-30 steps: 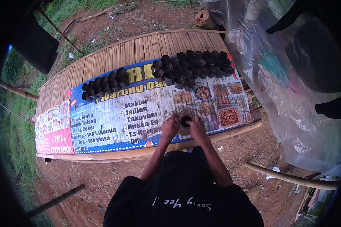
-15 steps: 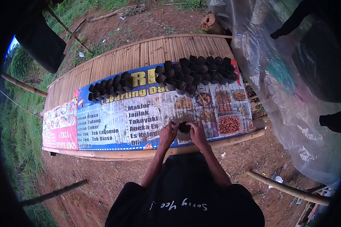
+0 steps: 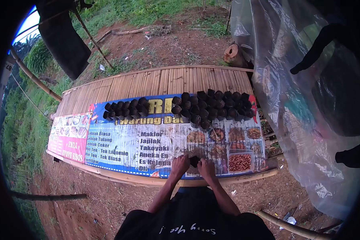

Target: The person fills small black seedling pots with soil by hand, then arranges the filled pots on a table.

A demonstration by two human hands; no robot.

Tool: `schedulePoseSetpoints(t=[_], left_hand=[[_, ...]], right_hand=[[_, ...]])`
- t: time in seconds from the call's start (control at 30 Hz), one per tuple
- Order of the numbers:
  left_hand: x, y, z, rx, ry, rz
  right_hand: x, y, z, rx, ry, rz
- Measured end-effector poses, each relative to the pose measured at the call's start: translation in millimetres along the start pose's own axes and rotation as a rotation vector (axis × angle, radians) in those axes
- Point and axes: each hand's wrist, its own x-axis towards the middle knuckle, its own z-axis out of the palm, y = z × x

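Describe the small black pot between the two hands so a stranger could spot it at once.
Find the bamboo table covered by a blue printed banner. At its near edge, the left hand and right hand close around one small black pot. Unlike the clustered pots at the far side, it stands alone.

Black short-sleeved shirt (image 3: 196, 220), white handwritten-style lettering across the front, upside down from this view. Forearms bare; no gloves.
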Motion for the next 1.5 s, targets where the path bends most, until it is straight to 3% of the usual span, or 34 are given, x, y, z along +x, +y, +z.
schedulePoseSetpoints(t=[0.13,0.27,0.37,0.63,0.8,1.03,1.23,1.33,1.5], left_hand=[[-10.3,16.7,-17.9,-0.091,0.092,0.043],[-5.4,8.4,6.3,-0.13,0.025,-0.045],[-10.9,24.6,-9.2,-0.186,0.108,-0.043],[-6.7,14.0,-3.1,-0.169,0.059,-0.098],[-6.7,2.8,-2.3,-0.123,0.032,-0.029],[1.6,-3.2,10.4,-0.001,-0.049,0.004],[5.8,7.3,-4.7,-0.073,-0.006,0.082],[1.8,4.3,-1.3,-0.114,0.018,0.083],[1.3,6.4,-3.0,-0.126,0.065,0.091]], right_hand=[[4.8,-15.1,-31.8,0.132,-0.075,0.095],[2.8,12.5,-7.8,0.182,-0.158,0.121],[7.6,-0.2,-26.1,0.06,-0.068,0.077],[5.4,18.3,-8.8,0.126,-0.052,0.035],[4.0,31.4,1.9,0.136,-0.029,0.039],[3.3,13.0,-17.7,0.016,-0.165,0.058],[4.2,8.2,-16.6,0.048,-0.039,0.043],[5.9,15.6,-9.9,-0.03,-0.163,0.1],[10.0,11.7,-11.8,-0.046,-0.058,0.06]])
